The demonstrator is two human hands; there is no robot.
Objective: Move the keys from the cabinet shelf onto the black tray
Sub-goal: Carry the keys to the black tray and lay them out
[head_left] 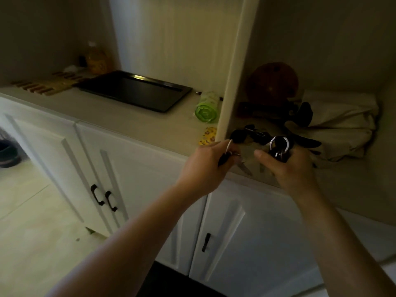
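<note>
At the front edge of the cream cabinet shelf (267,174), I have both hands on keys. My left hand (205,166) is closed around a dark-headed key bunch on a thin silver ring (228,150); the ring stands above the knuckles and one blade hangs below the fingers. My right hand (289,166) is closed on a second bunch carried on a broad polished steel ring (279,144), thumb pointing left, with the ring upright above the fingers. Holding the bunches by their bodies, rings up, probably keeps the loose blades from swinging.

More dark keys and a black clip (252,133) lie on the shelf just behind my hands, so I judge that the pickup is only part done. Further back sit a brown round object (273,82) and a pale cloth bundle (342,123).

Left of the white upright panel (233,71), the rectangular black metal tray (137,90) lies flat on the tabletop (128,118); nothing shows on it. A green roll of bags (206,108) lies between tray and panel. Each loaded hand must go round the panel's front edge to reach the tray.
</note>
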